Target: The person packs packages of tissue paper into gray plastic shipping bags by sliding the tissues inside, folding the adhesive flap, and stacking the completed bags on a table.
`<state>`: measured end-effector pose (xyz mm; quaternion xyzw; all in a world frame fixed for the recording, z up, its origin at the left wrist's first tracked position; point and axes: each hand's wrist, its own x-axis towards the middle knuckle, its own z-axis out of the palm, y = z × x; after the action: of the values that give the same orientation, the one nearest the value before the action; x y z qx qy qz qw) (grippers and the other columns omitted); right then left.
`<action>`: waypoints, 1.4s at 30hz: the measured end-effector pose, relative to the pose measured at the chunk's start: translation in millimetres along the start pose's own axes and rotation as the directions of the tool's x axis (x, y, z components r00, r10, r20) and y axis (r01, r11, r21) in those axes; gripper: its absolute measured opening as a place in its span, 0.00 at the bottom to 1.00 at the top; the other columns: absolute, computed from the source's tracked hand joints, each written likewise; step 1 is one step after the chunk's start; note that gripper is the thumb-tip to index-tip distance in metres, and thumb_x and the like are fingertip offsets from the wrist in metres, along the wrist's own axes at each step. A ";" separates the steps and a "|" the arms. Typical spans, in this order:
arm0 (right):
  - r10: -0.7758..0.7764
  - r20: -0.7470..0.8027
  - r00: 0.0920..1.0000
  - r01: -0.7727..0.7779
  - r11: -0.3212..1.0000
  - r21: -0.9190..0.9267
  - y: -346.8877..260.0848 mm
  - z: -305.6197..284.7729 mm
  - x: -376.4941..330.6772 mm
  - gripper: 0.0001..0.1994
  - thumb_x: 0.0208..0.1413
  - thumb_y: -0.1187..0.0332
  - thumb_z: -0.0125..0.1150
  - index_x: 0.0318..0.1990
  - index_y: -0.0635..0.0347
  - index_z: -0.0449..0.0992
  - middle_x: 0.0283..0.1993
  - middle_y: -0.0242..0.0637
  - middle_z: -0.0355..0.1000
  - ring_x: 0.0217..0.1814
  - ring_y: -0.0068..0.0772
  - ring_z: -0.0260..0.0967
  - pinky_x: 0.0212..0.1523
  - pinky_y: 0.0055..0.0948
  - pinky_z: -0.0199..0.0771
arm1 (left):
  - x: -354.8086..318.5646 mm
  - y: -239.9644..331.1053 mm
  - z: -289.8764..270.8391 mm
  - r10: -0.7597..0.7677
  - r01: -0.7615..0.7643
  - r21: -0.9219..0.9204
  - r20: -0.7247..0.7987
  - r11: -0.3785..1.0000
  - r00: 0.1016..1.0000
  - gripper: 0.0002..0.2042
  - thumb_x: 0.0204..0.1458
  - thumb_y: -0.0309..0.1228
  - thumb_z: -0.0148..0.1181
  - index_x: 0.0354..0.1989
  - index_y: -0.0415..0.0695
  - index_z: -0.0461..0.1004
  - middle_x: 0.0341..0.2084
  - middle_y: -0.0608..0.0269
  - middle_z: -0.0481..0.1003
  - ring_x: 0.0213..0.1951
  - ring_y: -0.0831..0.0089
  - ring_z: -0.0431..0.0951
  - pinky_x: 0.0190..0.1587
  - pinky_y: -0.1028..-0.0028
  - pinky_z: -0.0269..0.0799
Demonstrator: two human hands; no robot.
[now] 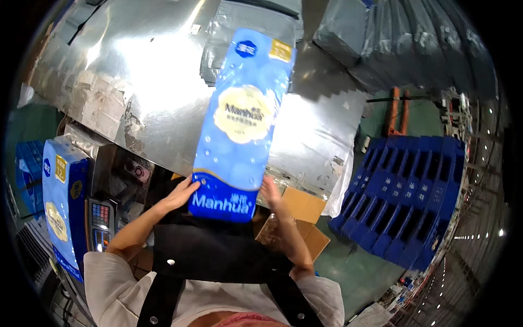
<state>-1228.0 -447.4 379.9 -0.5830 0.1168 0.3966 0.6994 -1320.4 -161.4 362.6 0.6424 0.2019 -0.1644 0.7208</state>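
The right hand (272,195) is blurred beside the pack (229,158). The pack hides part of the grey pile (212,57) at the far side. The right forearm (292,237) covers some of the carton (303,206). At left, key markings on the scale (110,218) are too small to read. The far-right bags (397,43) run off the upper edge.

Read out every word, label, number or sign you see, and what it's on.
Wording left unquoted; here's where it stands.
Central blue package: dark print on its cream badge, large white print at its lower end, number on its gold label; finest lines blurred.
Blue package at left: similar cream badge and gold label, smaller print.
Dark-blue pallet: white characters, too small to read.
Keypad device: keys and display too small to read.
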 end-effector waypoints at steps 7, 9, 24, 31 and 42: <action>-0.862 -0.002 0.506 0.270 0.161 -0.949 -185.7 -73.2 176.1 0.29 0.46 0.62 0.55 0.54 0.70 0.56 0.55 0.56 0.56 0.59 0.52 0.50 0.58 0.40 0.47 | 213.2 102.4 -55.8 0.602 -0.433 0.678 -0.018 0.595 0.798 0.11 0.42 0.29 0.53 0.33 0.35 0.72 0.28 0.52 0.74 0.31 0.61 0.75 0.39 0.70 0.69; -0.900 0.301 0.316 0.240 -0.231 -0.943 -232.8 -42.4 244.7 0.28 0.46 0.57 0.53 0.50 0.70 0.60 0.52 0.54 0.59 0.56 0.52 0.52 0.56 0.45 0.47 | 276.8 133.5 -43.2 0.670 -0.410 0.884 0.165 0.224 0.724 0.15 0.38 0.27 0.55 0.38 0.38 0.70 0.37 0.52 0.71 0.44 0.58 0.69 0.43 0.67 0.68; -0.815 0.060 0.577 0.440 0.247 -0.863 -221.9 51.9 260.5 0.11 0.44 0.64 0.55 0.20 0.65 0.72 0.25 0.45 0.70 0.25 0.46 0.67 0.29 0.39 0.65 | 393.8 175.9 -41.4 0.553 -0.246 0.954 0.299 -0.170 0.778 0.08 0.41 0.30 0.50 0.25 0.37 0.71 0.23 0.47 0.72 0.27 0.55 0.75 0.28 0.62 0.71; -0.876 0.113 0.469 -0.051 -0.155 -0.987 -267.5 54.6 337.4 0.18 0.39 0.66 0.57 0.38 0.59 0.62 0.35 0.49 0.65 0.32 0.53 0.68 0.31 0.43 0.69 | 355.3 233.7 -5.1 0.646 -0.157 0.977 0.213 -0.144 0.733 0.05 0.36 0.25 0.49 0.19 0.37 0.71 0.18 0.51 0.72 0.24 0.56 0.74 0.26 0.65 0.70; -0.453 -0.352 0.819 0.551 0.791 0.266 -159.1 -80.2 342.5 0.14 0.45 0.77 0.49 0.42 0.74 0.69 0.41 0.46 0.68 0.40 0.31 0.66 0.40 0.25 0.66 | 382.5 112.0 -24.8 0.447 -0.327 0.307 -0.660 0.894 0.604 0.10 0.36 0.22 0.50 0.31 0.41 0.68 0.20 0.51 0.70 0.26 0.56 0.71 0.31 0.65 0.68</action>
<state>-868.7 -377.8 257.0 -0.5046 0.1203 0.0834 0.8508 -936.1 -114.6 264.4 0.7367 0.3082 0.2436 0.5505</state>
